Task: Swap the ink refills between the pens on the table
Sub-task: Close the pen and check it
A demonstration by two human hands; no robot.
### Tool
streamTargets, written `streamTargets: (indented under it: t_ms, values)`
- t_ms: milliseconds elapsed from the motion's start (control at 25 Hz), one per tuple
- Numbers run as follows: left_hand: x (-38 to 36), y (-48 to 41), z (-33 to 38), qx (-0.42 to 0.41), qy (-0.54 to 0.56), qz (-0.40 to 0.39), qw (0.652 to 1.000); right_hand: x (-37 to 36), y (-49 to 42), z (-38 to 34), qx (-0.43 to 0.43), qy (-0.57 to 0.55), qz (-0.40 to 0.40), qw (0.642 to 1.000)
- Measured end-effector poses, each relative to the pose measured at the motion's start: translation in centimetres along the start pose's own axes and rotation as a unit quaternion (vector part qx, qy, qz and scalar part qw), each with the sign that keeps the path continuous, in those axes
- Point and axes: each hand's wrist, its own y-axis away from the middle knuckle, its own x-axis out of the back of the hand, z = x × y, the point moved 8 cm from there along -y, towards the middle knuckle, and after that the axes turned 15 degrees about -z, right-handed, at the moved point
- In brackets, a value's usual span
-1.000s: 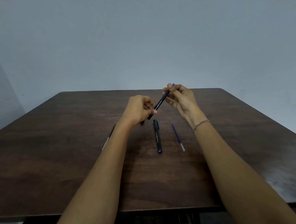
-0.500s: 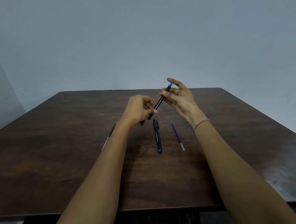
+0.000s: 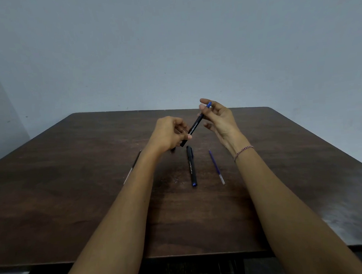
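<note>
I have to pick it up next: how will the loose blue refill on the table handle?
The blue refill is a very thin tube, so probably light and a bit bendy. Being round on the smooth table, it may roll if nudged.

The left hand (image 3: 169, 133) grips the lower end of a black pen (image 3: 196, 125) in curled fingers. The pen slants up to the right hand (image 3: 219, 119), whose thumb and forefinger pinch its blue tip while the other fingers spread loosely. A bracelet (image 3: 243, 153) circles the right wrist. On the table (image 3: 73, 185), a second pen (image 3: 191, 165) lies just below the left hand. A blue refill (image 3: 216, 167) lies beside it, below the right hand. Another thin refill (image 3: 133, 166) shows beside the left forearm's outer edge.
</note>
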Motion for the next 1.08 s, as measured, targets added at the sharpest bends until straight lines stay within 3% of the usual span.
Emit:
streamTargets:
  t_ms: [160, 440, 560, 680, 1080]
  values:
    - [0.1, 0.0, -0.2, 0.009, 0.0, 0.007, 1.0, 0.0, -0.1, 0.1, -0.001, -0.058, -0.028, 0.998]
    - [0.2, 0.0, -0.1, -0.002, -0.01, 0.008, 1.0, 0.6, 0.2, -0.3, 0.021, -0.075, 0.021, 0.997]
    - [0.2, 0.0, -0.1, -0.001, -0.004, 0.009, 1.0, -0.2, 0.1, -0.6, 0.034, -0.129, -0.027, 0.991]
    - [0.3, 0.0, -0.1, 0.0, -0.005, 0.011, 1.0, -1.0, 0.1, -0.6, 0.026, -0.118, -0.067, 0.99]
    - [-0.1, 0.0, 0.3, -0.005, 0.002, 0.0, 1.0, -0.2, 0.0, -0.4, 0.037, -0.086, -0.014, 0.996]
